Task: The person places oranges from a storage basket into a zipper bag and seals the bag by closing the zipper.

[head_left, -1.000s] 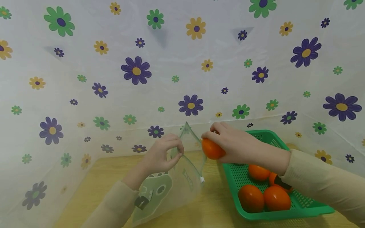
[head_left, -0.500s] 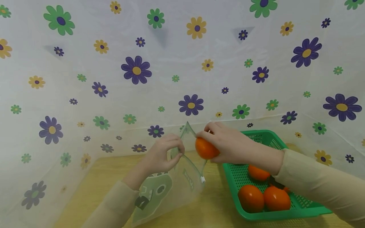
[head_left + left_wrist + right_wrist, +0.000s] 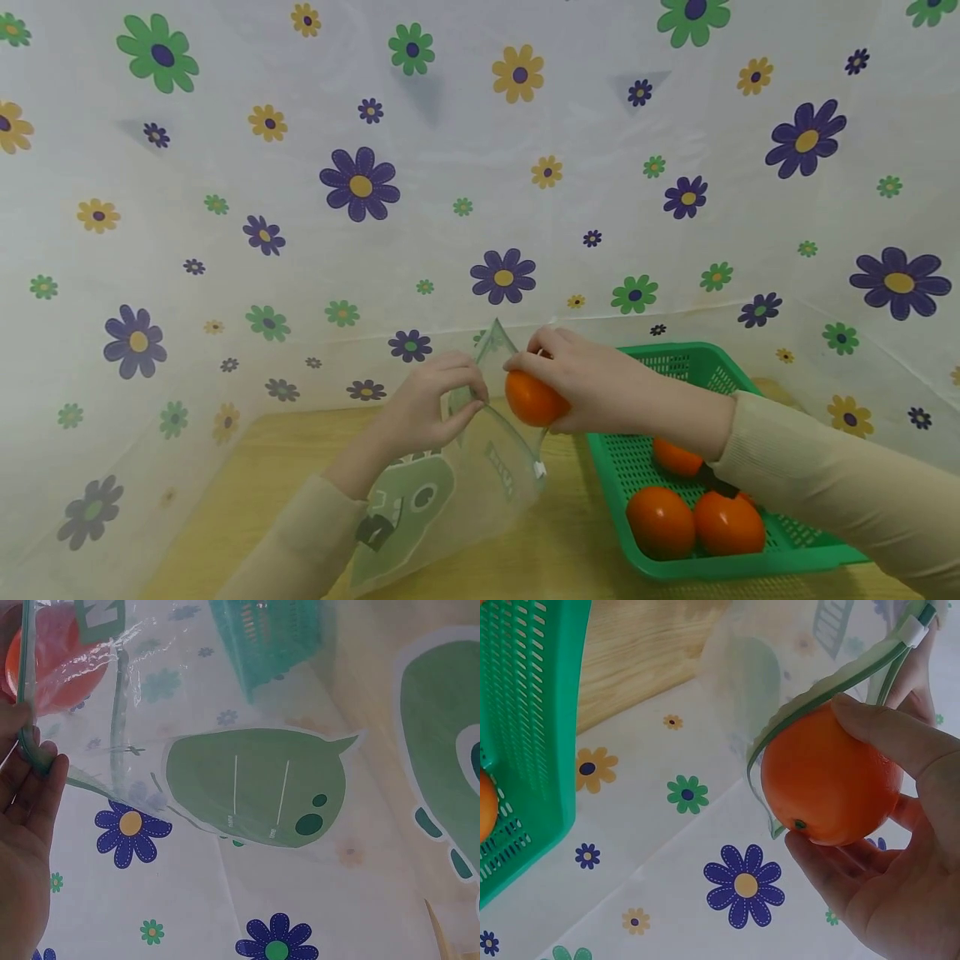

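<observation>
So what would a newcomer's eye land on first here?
The bright orange gripped in the right hand, right at the mouth of the clear zip bag that the left hand pinches open mid-table. Next, the green basket at right with more oranges, all against flower-print sheeting.

A round, glossy orange (image 3: 531, 398) sits at the green-edged mouth of a clear plastic zip bag (image 3: 442, 492), touching its rim. The bag, printed with green cartoon shapes, stands tilted with its mouth raised and open, its lower end resting on the desk near the middle.
</observation>
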The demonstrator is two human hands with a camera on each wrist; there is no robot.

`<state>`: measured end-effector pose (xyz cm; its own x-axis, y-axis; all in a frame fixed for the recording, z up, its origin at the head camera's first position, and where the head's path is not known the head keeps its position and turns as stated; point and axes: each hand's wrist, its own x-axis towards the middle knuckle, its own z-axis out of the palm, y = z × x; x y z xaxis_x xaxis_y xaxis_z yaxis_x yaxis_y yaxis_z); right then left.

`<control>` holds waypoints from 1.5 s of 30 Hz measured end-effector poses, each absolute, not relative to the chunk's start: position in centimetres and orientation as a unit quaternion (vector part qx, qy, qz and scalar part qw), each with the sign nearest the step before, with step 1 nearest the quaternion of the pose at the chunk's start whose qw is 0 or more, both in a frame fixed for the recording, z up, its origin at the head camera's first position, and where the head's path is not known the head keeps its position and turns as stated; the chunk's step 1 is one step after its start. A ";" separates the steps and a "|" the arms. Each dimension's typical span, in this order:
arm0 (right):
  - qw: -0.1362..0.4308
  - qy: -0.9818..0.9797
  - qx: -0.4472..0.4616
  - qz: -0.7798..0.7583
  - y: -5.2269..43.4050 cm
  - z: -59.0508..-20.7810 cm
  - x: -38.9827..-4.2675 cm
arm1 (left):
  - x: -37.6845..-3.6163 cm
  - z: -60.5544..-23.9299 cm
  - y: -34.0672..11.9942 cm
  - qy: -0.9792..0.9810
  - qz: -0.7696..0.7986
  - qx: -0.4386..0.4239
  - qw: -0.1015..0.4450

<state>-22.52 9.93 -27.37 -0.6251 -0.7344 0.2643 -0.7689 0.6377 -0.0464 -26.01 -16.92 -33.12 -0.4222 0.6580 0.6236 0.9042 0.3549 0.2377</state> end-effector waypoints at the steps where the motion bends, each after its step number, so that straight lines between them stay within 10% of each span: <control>1: 0.109 -0.898 0.419 0.078 9.9 -27.3 -22.5 | -25.9 -33.1 -16.9 -0.795 -0.283 -0.491 0.217; 45: 0.067 -0.909 0.407 0.057 9.7 -27.6 -22.6 | -25.9 -33.0 -16.5 -0.778 -0.291 -0.493 0.259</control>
